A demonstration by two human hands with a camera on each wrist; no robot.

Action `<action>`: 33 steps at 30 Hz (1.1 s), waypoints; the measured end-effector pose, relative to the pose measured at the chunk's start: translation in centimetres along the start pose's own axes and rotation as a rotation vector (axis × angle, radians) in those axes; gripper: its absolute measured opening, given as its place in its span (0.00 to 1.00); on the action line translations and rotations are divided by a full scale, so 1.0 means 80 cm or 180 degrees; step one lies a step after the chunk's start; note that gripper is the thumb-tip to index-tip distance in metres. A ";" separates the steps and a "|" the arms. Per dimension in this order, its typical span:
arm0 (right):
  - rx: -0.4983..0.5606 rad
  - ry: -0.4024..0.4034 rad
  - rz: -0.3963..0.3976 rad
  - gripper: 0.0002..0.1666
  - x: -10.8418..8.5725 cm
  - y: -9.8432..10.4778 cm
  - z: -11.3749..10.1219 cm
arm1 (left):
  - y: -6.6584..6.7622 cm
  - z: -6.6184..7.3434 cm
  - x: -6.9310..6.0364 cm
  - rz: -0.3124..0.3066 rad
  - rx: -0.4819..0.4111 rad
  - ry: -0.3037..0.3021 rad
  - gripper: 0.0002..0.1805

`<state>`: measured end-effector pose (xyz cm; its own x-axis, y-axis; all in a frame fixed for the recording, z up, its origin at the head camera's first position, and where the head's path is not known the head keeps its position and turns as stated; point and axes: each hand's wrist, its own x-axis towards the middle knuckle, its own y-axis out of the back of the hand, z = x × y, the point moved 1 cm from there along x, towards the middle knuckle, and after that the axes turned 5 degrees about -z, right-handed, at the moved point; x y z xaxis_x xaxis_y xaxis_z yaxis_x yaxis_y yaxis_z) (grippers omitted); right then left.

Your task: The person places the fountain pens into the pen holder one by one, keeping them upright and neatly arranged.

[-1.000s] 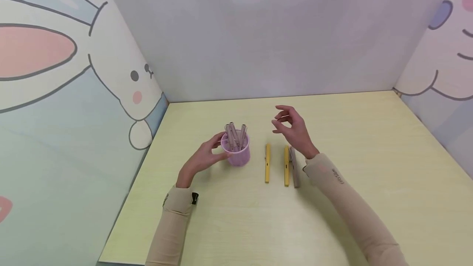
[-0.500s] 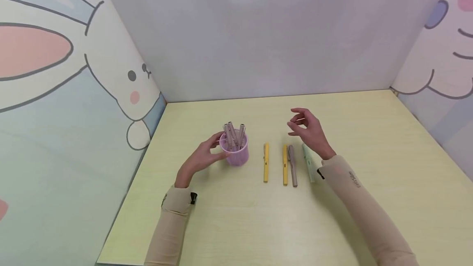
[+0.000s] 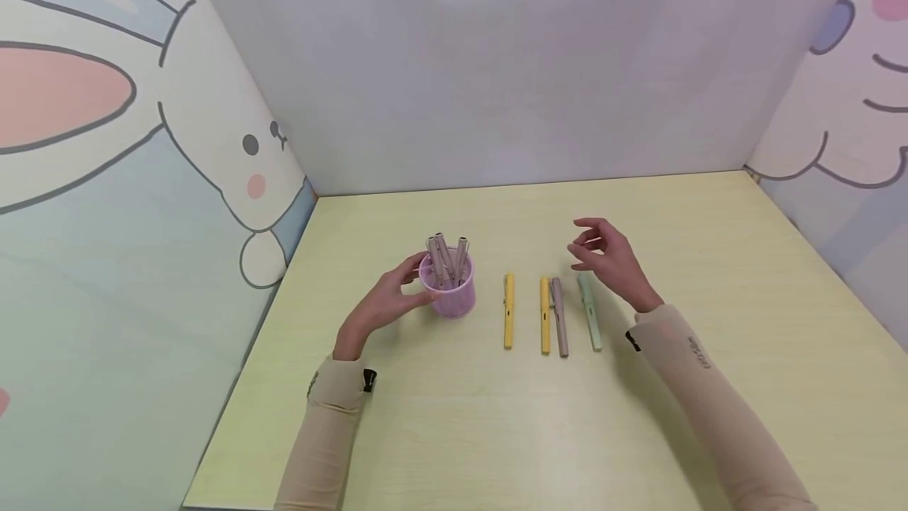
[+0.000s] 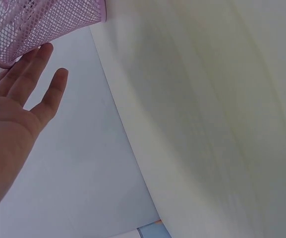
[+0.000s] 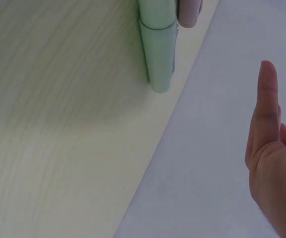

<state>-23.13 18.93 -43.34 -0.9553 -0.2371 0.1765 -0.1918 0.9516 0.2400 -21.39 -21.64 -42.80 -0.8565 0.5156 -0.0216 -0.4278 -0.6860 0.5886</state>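
In the head view my left hand (image 3: 385,303) holds the side of a pink mesh cup (image 3: 455,303), thumb at the near side and fingers behind. Several greyish-purple pens (image 3: 441,260) stand in the cup. The left wrist view shows extended fingers against the mesh (image 4: 58,17); the thumb cannot be made out there. My right hand (image 3: 613,262) is raised just beyond a light green pen (image 3: 590,312), fingers loosely bent and holding nothing. From the right wrist, the green pen (image 5: 158,54) lies apart from the hand (image 5: 271,144).
Between the cup and green pen lie a yellow pen (image 3: 509,312), a second yellow pen (image 3: 545,318) and a greyish-purple pen (image 3: 560,318), the last two side by side. A grey wall (image 3: 496,69) rises behind the table (image 3: 454,432); cartoon-printed panels (image 3: 206,124) flank it.
My right hand has moved rightward and slightly nearer, bringing the green pen into view. My left hand keeps its hold on the cup. The whole head view has shifted slightly.
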 end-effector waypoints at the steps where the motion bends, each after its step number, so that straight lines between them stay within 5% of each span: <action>1: -0.0010 -0.0024 -0.0004 0.30 -0.001 0.001 0.001 | 0.000 0.000 0.000 0.0001 -0.0001 -0.0002 0.44; 33: -0.0347 -0.0867 -0.0330 0.37 -0.036 0.023 0.020 | 0.000 -0.003 -0.001 0.0005 0.0001 -0.0012 0.43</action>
<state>-21.09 21.69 -44.95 -0.9599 -0.2566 -0.1130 -0.2801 0.8951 0.3468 -21.40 -21.83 -43.01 -0.8561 0.5165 -0.0177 -0.4264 -0.6866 0.5888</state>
